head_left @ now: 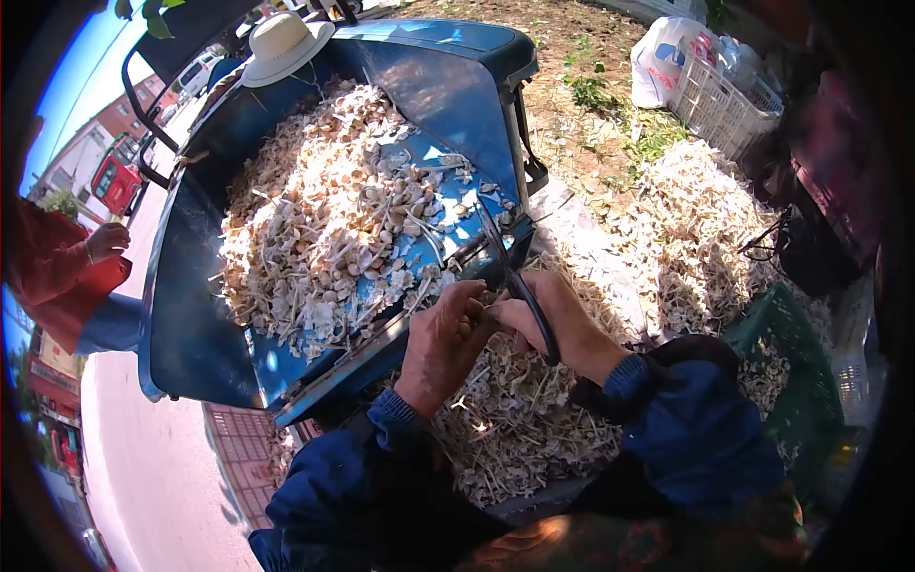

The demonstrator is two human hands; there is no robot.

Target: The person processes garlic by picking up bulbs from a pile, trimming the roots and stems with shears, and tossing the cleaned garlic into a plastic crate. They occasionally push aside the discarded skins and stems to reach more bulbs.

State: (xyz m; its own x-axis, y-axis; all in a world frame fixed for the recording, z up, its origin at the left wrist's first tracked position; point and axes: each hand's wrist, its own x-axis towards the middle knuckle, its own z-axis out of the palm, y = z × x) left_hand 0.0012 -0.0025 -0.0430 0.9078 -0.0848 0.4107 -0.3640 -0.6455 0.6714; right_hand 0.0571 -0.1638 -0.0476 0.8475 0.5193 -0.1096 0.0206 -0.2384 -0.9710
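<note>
Large dark-handled scissors are in my right hand, their blades pointing up and away over the edge of the blue cart bed. Close against it, my left hand has its fingers pinched together. Whatever lies between those fingertips is too small and hidden to make out. Beyond both hands, a heap of garlic cloves, dry skins and stalks fills much of the bed. Below my hands, more skins and stalks are piled up.
A straw hat rests on the bed's far rim. At left stands a person in a red sleeve. To the right are another skin heap, a white crate with plastic bags, and a green crate.
</note>
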